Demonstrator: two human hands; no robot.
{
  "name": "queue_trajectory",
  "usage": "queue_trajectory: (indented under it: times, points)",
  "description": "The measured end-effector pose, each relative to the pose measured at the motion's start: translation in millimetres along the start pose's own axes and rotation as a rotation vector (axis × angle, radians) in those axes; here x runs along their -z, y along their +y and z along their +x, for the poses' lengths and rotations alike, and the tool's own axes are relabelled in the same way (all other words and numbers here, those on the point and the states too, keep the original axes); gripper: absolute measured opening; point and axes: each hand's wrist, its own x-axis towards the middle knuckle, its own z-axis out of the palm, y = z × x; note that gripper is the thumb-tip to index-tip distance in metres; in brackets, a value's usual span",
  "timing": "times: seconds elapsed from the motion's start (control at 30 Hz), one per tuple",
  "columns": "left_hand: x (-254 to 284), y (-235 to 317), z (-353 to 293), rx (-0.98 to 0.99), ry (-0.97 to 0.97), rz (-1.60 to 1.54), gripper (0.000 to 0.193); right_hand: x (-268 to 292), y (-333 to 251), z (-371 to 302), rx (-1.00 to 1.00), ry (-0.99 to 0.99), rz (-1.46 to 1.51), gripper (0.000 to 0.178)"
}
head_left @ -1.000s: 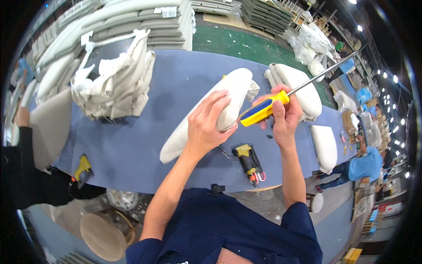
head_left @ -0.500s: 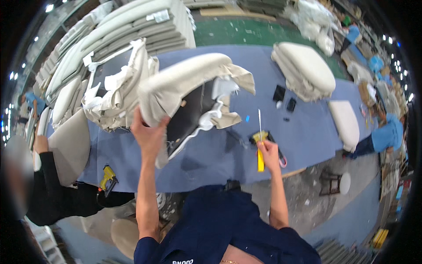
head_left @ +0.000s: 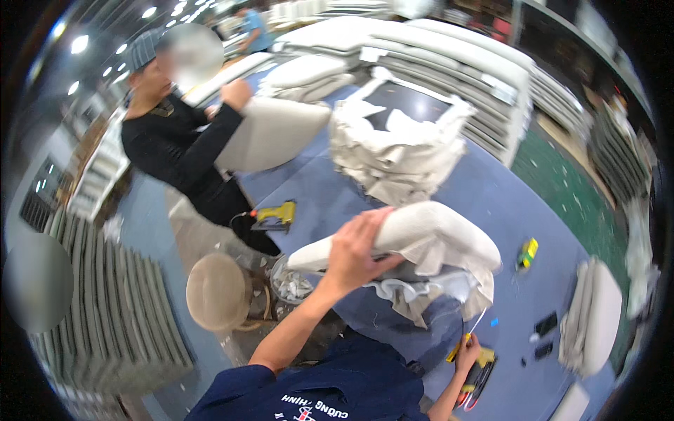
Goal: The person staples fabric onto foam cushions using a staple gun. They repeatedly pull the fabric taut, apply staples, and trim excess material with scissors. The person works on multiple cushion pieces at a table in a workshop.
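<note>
**Cushion lifted above the blue table**

Fingers (head_left: pixel 365 228) of the left hand (head_left: pixel 354 256) are curled tight over the edge of a cream cushion (head_left: pixel 414 242), thumb beneath, holding it up over the blue table (head_left: pixel 491 203). Loose cover fabric (head_left: pixel 428 291) hangs from its underside. The cushion sits near the middle of the view, its long side running from 9 o'clock to 3 o'clock.

Down at 5 o'clock, the right hand (head_left: pixel 467 351) is closed around the yellow handle of a screwdriver (head_left: pixel 469 335), whose thin shaft points up toward the hanging fabric. Just under that hand lies a yellow and black power tool (head_left: pixel 477 368) on the table edge.

At 12 o'clock from the cushion is a pile of folded cream covers (head_left: pixel 397 144), with stacked cushions (head_left: pixel 449 63) behind it. A yellow stapler (head_left: pixel 277 215) lies at 9 o'clock, near the table edge. A small yellow item (head_left: pixel 526 252) lies at 3 o'clock, and another cushion (head_left: pixel 597 316) lies farther out at 4 o'clock.

At 10 o'clock a person in a black top (head_left: pixel 175 151) holds a cushion (head_left: pixel 270 133) against the table. A round stool (head_left: pixel 219 291) stands on the floor at 8 o'clock.
</note>
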Motion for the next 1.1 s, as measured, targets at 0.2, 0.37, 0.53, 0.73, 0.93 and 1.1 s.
queue_trajectory:
  times: [0.2,0.37,0.53,0.73,0.93,1.1]
  points:
    - [17.4,-3.3,-19.2,0.040,0.008,-0.025,0.084,62.7,39.9,-6.3,0.195,0.230,-0.445,0.057]
    - [23.2,-1.2,-22.3,0.057,0.013,-0.056,0.085,75.4,42.9,-47.0,0.110,0.132,-0.635,0.054]
    - [44.5,37.4,3.4,0.003,-0.247,-0.201,0.093,64.0,114.5,-44.1,0.088,0.228,-0.748,0.079]
    - [26.6,54.8,17.1,-0.477,-0.273,-0.310,0.078,107.4,-32.3,-51.8,-0.020,0.119,-0.459,0.043]
    - [18.5,51.5,25.4,-0.577,-0.297,-0.298,0.067,130.6,23.1,-35.4,0.009,0.429,-0.626,0.033]
    - [10.5,38.6,37.2,-0.526,-0.160,-0.242,0.051,94.3,68.3,-45.3,-0.256,0.263,-0.761,0.059]
